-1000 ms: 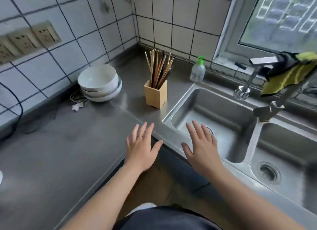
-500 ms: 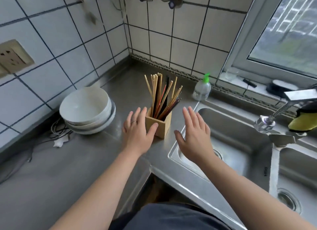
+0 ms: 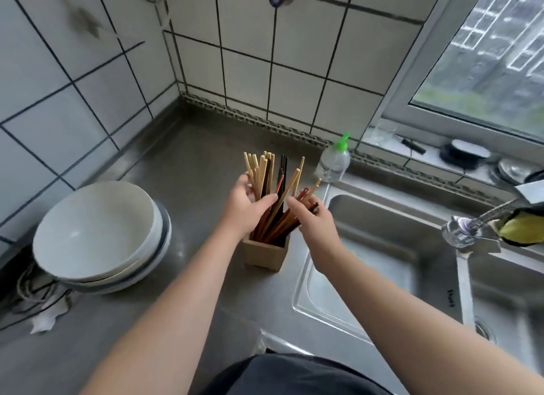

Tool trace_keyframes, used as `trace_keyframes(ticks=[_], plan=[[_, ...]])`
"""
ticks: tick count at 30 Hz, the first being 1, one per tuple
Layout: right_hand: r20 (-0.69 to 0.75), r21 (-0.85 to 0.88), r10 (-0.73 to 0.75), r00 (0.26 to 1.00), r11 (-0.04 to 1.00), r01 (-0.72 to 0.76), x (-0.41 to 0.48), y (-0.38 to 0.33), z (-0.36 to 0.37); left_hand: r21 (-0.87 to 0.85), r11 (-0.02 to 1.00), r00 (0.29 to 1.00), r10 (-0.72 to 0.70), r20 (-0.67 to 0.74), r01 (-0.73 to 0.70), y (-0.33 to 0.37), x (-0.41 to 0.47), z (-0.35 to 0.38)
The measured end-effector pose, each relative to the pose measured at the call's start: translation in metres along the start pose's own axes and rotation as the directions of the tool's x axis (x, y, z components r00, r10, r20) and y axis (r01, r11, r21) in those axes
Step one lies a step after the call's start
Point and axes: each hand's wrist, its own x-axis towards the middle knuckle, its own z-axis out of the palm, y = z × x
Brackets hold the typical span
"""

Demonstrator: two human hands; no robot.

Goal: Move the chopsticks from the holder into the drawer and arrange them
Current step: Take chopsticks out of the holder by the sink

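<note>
The chopsticks [image 3: 269, 173] stand fanned in the holder [image 3: 263, 251] on the counter [image 3: 191, 164], just beside the sink [image 3: 306, 276] rim. The left hand [image 3: 244, 206] and the right hand [image 3: 315, 218] each curl round a bunch above the holder's mouth. Stacked bowls [image 3: 97, 232] sit well apart on the left, with a bottle [image 3: 334, 162] near behind.

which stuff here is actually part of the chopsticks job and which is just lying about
Job in hand:
chopsticks
wooden holder
left hand and right hand, both gripping chopsticks
drawer: not in view

Lying about:
stacked bowls
soap bottle
sink
tap
yellow cloth
</note>
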Motion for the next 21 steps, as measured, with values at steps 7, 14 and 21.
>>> trace_keyframes(ticks=[7, 14, 21], plan=[[-0.167, 0.210, 0.011, 0.986, 0.977, 0.025, 0.021, -0.015, 0.024, -0.022, 0.999, 0.995, 0.044, -0.093, -0.046, -0.006, 0.013, 0.010], [-0.307, 0.130, 0.029, 0.951, 0.992, 0.011, 0.025, 0.001, 0.036, -0.061, 0.997, 0.981, 0.032, -0.189, -0.044, -0.012, 0.012, 0.016], [-0.331, 0.116, -0.047, 0.943, 0.989, 0.090, 0.021, 0.004, 0.035, -0.042, 0.994, 0.977, 0.089, -0.192, -0.099, -0.004, -0.001, 0.020]])
